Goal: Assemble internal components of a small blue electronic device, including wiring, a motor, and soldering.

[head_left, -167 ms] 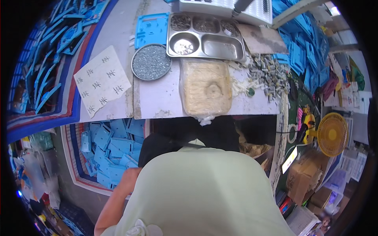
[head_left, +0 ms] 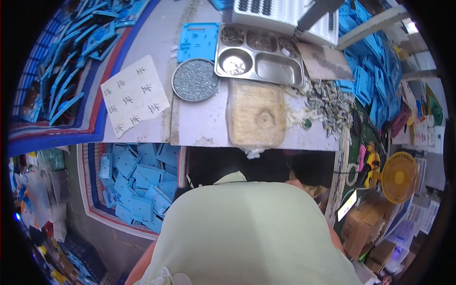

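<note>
My right hand (head_left: 295, 183) shows only as a small patch of skin past the edge of my light green shirt, below the table's front edge. Its fingers are hidden, so what it touches cannot be seen. Brown crumpled paper (head_left: 314, 191) lies close beside it. Of my left arm (head_left: 142, 265) just a strip shows at the lower left; the left hand is out of sight behind my body. Left of my lap, a bin with a striped lining (head_left: 90, 209) holds many blue plastic panels (head_left: 141, 207).
On the table (head_left: 199, 121) are a plastic-wrapped tan block (head_left: 256, 116), a round dish of small metal parts (head_left: 194, 80), a steel compartment tray (head_left: 299, 76), a marked paper sheet (head_left: 135, 97) and a pile of small grey parts (head_left: 330, 102). A yellow fan (head_left: 400, 176) stands right.
My left hand, earlier beside the bin of blue panels, has drawn back out of sight. Part of my right hand has appeared under the table edge. The whole view has shifted slightly.
</note>
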The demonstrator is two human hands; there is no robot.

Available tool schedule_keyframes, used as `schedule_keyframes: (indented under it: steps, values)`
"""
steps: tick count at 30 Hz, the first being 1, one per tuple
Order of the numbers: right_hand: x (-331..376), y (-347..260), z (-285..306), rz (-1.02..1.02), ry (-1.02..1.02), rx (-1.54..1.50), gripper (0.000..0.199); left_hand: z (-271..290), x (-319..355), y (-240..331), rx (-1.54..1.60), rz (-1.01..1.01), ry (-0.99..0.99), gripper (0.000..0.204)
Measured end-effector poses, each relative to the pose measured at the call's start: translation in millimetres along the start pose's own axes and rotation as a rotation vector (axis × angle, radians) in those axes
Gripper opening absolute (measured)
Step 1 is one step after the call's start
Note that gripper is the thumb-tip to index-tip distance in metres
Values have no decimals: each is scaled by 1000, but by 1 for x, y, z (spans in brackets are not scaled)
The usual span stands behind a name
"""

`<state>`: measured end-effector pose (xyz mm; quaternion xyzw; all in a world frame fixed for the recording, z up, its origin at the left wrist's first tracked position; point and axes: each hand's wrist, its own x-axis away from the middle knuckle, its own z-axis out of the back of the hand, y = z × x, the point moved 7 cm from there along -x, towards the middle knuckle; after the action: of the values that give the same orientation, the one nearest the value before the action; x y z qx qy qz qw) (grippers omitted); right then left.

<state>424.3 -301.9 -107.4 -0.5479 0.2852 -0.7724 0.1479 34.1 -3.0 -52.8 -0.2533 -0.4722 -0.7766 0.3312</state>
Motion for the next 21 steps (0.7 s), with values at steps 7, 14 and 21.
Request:
schedule_keyframes:
  steps: [7,14,21]
  values:
    - [-55,-163,-67,371,-320,617,55,4,6,2,13,25,17,36]
    - [-80,-201,-167,749,-508,687,51,16,-24,10,-36,35,-4,36]
    - [-55,-169,-108,725,-447,404,41,22,-85,16,-124,52,-21,37]
